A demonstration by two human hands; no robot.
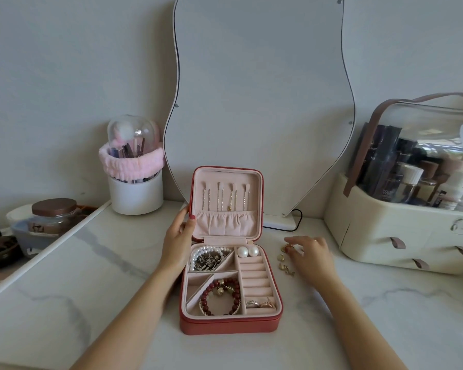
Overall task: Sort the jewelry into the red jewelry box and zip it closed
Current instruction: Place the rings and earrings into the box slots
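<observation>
The red jewelry box (226, 325) lies open on the marble counter, its lid (259, 188) upright with thin necklaces hanging inside. The pink tray holds a pearl bracelet (198, 253), two big pearl earrings (247, 251), a dark red bead bracelet (223, 297) and rings (259, 303) in the ring rolls. My left hand (178, 236) grips the lid's left edge, thumb on the lining. To the right of the box, my right hand (309, 252) pinches a small gold piece (287, 247) among several loose gold earrings (285, 265) on the counter.
A wavy mirror (259, 102) stands behind the box, its cable at the base. A cream cosmetics organizer (401, 231) with drawers sits at the right. A white brush holder (135, 193) with a pink band stands back left. Jars sit on a lower shelf at far left.
</observation>
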